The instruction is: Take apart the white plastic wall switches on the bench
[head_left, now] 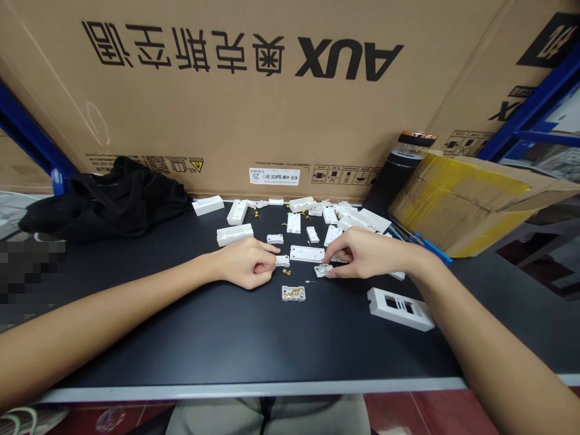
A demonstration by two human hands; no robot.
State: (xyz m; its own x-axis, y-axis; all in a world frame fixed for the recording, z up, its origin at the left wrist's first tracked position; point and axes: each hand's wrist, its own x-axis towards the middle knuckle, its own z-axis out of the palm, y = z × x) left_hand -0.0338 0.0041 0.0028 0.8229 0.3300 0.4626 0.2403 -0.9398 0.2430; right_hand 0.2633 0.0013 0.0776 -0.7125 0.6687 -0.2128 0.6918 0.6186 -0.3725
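My left hand (247, 262) is closed, its curled fingers against the left end of a small white plastic part (283, 261); its fingertips are partly hidden. My right hand (362, 251) pinches a small white plastic housing (322, 271) between thumb and fingers, low over the black tabletop. Between the hands lies a long white plastic cover (307, 254). A small brass piece (287, 272) and a tiny pale pin-like part (310, 281) are just in front. Closer to me rests a white housing with brass contacts (293, 294) inside, open side up.
White plastic cases and covers (293, 223) crowd the table's back. A larger slotted white case (401, 309) lies right, beside my forearm. Black cloth (109, 196) is at left. A dark bottle (396, 172) and taped carton (466, 199) stand back right, before a big cardboard box (203, 121).
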